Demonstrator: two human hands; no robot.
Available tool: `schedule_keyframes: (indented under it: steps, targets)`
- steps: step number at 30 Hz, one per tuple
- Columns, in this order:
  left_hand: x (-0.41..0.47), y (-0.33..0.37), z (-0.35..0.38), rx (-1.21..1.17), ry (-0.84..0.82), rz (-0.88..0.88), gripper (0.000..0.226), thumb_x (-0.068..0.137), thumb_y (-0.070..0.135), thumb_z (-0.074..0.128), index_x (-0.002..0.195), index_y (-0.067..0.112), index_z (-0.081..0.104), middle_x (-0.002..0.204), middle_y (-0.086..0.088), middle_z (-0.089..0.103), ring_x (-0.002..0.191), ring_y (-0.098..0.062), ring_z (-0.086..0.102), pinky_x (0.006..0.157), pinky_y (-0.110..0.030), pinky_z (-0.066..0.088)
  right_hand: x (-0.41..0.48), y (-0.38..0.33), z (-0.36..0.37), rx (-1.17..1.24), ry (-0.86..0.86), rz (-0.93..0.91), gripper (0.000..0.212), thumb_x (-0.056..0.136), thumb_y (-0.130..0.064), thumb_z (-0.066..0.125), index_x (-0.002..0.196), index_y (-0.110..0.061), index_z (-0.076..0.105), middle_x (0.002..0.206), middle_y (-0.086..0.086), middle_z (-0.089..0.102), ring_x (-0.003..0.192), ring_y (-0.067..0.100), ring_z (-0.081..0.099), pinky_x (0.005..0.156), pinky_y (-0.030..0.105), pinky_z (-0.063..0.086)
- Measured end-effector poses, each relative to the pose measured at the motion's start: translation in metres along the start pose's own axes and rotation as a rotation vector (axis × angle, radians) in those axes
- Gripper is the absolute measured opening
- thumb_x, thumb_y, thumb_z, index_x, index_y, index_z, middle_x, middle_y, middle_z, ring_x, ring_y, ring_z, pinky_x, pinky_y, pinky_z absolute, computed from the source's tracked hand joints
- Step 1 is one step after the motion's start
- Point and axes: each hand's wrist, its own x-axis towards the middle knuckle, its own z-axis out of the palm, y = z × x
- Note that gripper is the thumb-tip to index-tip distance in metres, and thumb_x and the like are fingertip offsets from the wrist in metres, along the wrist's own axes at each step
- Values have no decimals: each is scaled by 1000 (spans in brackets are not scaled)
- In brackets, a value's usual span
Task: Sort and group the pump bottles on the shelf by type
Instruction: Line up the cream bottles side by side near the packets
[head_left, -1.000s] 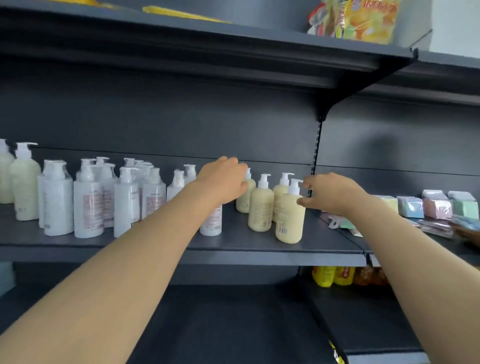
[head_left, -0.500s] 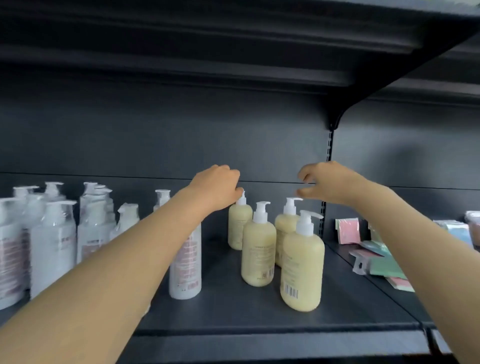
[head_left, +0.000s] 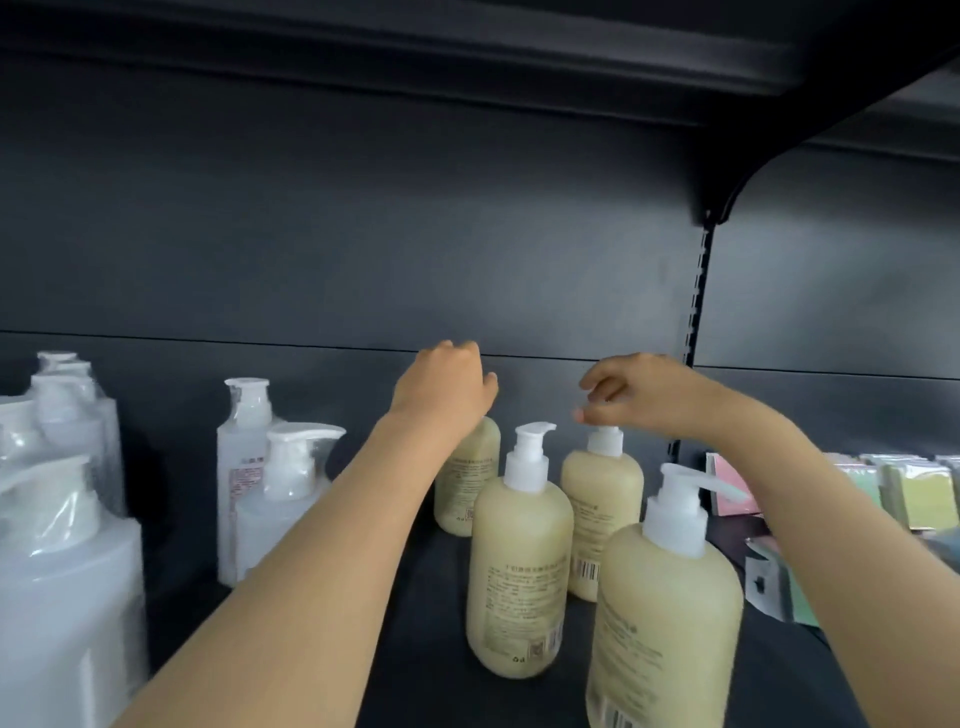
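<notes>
Several cream pump bottles stand on the dark shelf (head_left: 415, 623) at centre right. My left hand (head_left: 447, 384) is closed over the top of the back-left cream bottle (head_left: 465, 478), hiding its pump. My right hand (head_left: 639, 395) pinches the white pump head of the back-right cream bottle (head_left: 602, 488) with its fingertips. Two more cream bottles stand nearer: one in the middle (head_left: 519, 571) and one at the front right (head_left: 665, 623). White pump bottles in plastic wrap (head_left: 249, 467) are grouped at the left, the nearest (head_left: 62, 597) large and blurred.
Coloured flat packets (head_left: 893, 488) lie on the neighbouring shelf section at the right, past the slotted upright (head_left: 696, 312). An upper shelf (head_left: 467, 47) and its bracket (head_left: 727, 197) hang overhead. My forearms cross the front of the shelf.
The view has moved closer to the shelf. My right hand has come down onto the back-right cream bottle's pump. My left hand stays on the back-left bottle's top.
</notes>
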Motion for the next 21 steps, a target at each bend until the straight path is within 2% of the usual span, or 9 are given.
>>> schedule_keyframes:
  steps: [4,7,10,12,15,17,21]
  targets:
    - [5,-9,32,-72,-58,-113,34,93,29,43,107,-1,51,112,-17,57,103,-33,52,71,-34,37,9,18,24,9,-78,7,37,73,-50,69,102,-28,62,109,-6,60,94,11,55,74,23,43]
    - [6,-13,53,-233,-104,-204,43,91,37,49,113,0,49,114,-17,56,105,-33,53,78,-34,40,13,23,31,118,-5,8,27,68,-44,77,81,-25,63,90,-4,62,76,11,57,61,23,45]
    - [8,-19,72,-392,-64,-286,46,86,43,55,107,2,49,109,-15,57,102,-32,55,80,-38,44,20,25,38,161,76,4,26,67,-37,79,71,-21,59,69,-5,60,59,10,54,52,20,42]
    - [10,-23,83,-448,-72,-322,43,84,46,57,100,6,50,106,-12,57,97,-30,56,75,-36,45,28,26,42,164,107,-5,27,68,-36,79,70,-21,56,64,-9,55,54,5,48,46,15,36]
    - [9,-27,94,-548,-74,-334,28,84,46,58,77,21,46,96,-4,55,87,-20,51,61,-25,35,43,28,49,172,115,-34,27,69,-33,79,74,-17,58,65,-8,53,55,5,47,48,16,35]
    - [10,-28,98,-613,-23,-333,25,85,43,58,72,26,45,93,-2,56,81,-14,50,57,-20,31,57,31,57,185,144,-34,27,70,-32,78,72,-18,55,67,-4,55,58,11,48,51,21,37]
    - [12,-30,105,-642,52,-334,17,87,38,58,95,23,56,103,-5,52,81,-7,44,60,-11,28,87,34,74,229,196,-55,29,73,-31,76,66,-23,49,74,2,57,67,19,49,56,24,37]
